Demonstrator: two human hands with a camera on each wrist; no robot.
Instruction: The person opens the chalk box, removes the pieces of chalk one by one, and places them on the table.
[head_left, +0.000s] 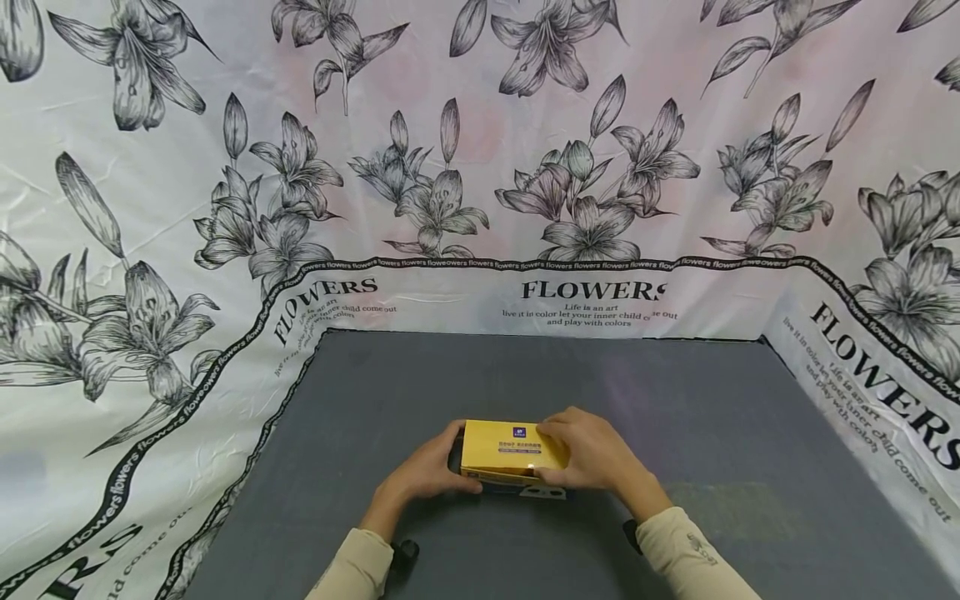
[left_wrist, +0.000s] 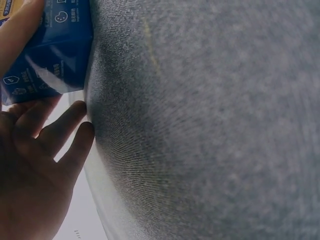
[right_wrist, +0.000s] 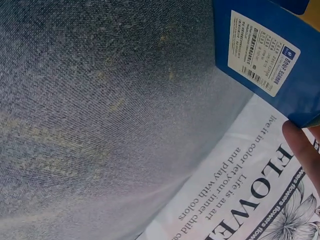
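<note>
A small cardboard box (head_left: 513, 450) with a yellow top and blue sides sits at the middle of the grey tabletop. My left hand (head_left: 429, 468) holds its left end, thumb along the near side. In the left wrist view, the thumb lies over the blue box (left_wrist: 60, 57), two fingers spread beside its end. My right hand (head_left: 596, 450) grips the right end, fingers over the top edge and thumb at the near side. The right wrist view has a white printed label (right_wrist: 262, 52) on the box's blue face, with a fingertip (right_wrist: 295, 137) at its lower corner.
The grey table surface (head_left: 420, 375) spreads around the box. White cloth with black flower prints (head_left: 592, 292) rises behind it and along both sides. Dark bands (head_left: 405, 552) are on both wrists by the pale sleeves (head_left: 352, 571).
</note>
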